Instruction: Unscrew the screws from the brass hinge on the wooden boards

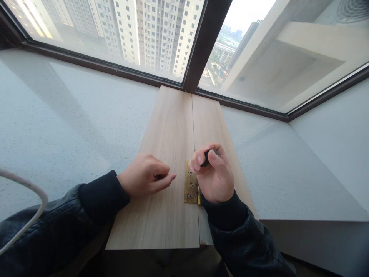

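A brass hinge lies on the seam between two pale wooden boards, a wide left board and a narrower right board. Several screw heads show on its left leaf; my right hand and wrist cover much of the other leaf. Over the hinge, my right hand is closed around a black-handled tool, whose lower part is hidden. My left hand rests above the left board, left of the hinge, with fingers curled and thumb near the index finger. Something dark shows between them, too small to name.
The boards lie on a speckled white sill and reach a dark window frame at the back. A white cable curves in at the left. The boards' front edge overhangs a dark area below.
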Available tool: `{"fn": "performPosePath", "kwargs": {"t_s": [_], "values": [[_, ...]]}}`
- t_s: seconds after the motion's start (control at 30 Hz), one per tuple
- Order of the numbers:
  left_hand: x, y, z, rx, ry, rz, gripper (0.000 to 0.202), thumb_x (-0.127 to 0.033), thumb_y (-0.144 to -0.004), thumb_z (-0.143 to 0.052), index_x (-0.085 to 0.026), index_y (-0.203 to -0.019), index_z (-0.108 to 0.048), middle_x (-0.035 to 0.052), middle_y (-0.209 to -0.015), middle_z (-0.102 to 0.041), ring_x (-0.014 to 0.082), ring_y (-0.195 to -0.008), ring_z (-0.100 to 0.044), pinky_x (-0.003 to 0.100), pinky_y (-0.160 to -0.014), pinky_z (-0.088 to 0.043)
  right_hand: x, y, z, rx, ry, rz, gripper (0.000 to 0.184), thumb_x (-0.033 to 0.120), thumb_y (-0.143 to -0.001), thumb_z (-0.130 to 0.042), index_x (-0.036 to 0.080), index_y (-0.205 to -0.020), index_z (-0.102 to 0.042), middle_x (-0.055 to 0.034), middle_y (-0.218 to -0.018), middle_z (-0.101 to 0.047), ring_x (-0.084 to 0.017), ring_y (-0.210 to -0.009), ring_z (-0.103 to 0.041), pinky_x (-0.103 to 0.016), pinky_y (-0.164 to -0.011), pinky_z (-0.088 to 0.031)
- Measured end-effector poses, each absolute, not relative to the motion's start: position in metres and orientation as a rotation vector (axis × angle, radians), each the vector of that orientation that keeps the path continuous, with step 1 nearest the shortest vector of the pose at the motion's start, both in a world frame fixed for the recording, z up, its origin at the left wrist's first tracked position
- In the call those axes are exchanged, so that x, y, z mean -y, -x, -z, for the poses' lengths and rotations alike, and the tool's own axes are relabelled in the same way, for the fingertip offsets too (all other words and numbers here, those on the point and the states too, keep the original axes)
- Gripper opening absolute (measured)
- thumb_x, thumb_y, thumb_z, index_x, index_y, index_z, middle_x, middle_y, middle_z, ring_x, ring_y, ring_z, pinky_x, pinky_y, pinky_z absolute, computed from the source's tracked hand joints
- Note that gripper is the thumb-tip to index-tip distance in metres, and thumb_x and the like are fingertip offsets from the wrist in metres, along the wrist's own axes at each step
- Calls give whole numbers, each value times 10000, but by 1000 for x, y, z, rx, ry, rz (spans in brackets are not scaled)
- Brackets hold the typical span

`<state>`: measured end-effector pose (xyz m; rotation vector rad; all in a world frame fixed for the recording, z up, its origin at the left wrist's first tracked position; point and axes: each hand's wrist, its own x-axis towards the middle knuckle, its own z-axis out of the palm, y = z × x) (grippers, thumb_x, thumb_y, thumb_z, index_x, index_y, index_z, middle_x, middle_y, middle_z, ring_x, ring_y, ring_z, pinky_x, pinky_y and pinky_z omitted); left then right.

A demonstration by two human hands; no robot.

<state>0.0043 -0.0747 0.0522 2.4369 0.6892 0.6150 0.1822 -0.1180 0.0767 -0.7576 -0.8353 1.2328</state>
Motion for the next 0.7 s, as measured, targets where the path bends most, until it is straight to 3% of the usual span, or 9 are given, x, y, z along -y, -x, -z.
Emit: {"fn": "performPosePath", "kwargs": {"t_s": [0.1, 0.23, 0.33, 0.43, 0.5, 0.6, 0.7], "values": [[75, -4, -52, -702, -2433, -601, 433, -274, -862, -481, -164, -516, -245, -63, -473, -236, 51, -423, -228, 227, -445, -213, 119, -184, -72, 867, 819, -1142, 112, 297, -708, -719, 239, -786, -665, 21, -759, -602, -122, -682, -566, -309, -669, -440], [76, -4, -51, -715, -2429, -580, 430, -280, -862, -481, -160, -518, -253, -61, -472, -238, 51, -427, -228, 224, -450, -211, 117, -181, -68, 899, 824, -1162, 179, 347, -721, -718, 219, -846, -721, 2, -673, -615, -141, -669, -574, -338, -699, -457], [75, -4, -51, -713, -2430, -580, 427, -277, -860, -483, -158, -519, -255, -62, -472, -245, 47, -424, -229, 220, -448, -209, 112, -175, -68, 910, 802, -1209, 222, 391, -786, -636, 191, -837, -718, 14, -569, -540, -117, -543, -490, -310, -578, -438], [74, -4, -51, -710, -2432, -582, 427, -277, -863, -482, -158, -518, -261, -61, -472, -246, 47, -425, -234, 220, -448, -212, 107, -173, -72, 838, 753, -1307, 308, 429, -841, -512, 185, -724, -661, 58, -466, -357, -81, -438, -311, -238, -437, -319], [74, -5, -51, -705, -2436, -594, 428, -273, -862, -483, -160, -517, -256, -62, -473, -237, 48, -424, -231, 221, -448, -212, 106, -173, -74, 800, 709, -1378, 287, 428, -848, -483, 202, -719, -605, 75, -462, -303, -76, -427, -258, -221, -425, -284], [74, -4, -51, -694, -2437, -614, 429, -261, -859, -484, -162, -515, -248, -64, -472, -230, 48, -422, -225, 224, -444, -213, 110, -175, -74, 870, 724, -1325, 188, 404, -844, -534, 231, -781, -569, 63, -528, -431, -91, -465, -375, -254, -492, -369], [75, -4, -52, -685, -2437, -625, 428, -265, -858, -486, -163, -513, -255, -64, -473, -237, 51, -424, -227, 226, -443, -214, 116, -177, -71, 936, 778, -1160, 129, 349, -788, -650, 222, -786, -625, 11, -750, -593, -122, -646, -549, -313, -649, -440]]}}
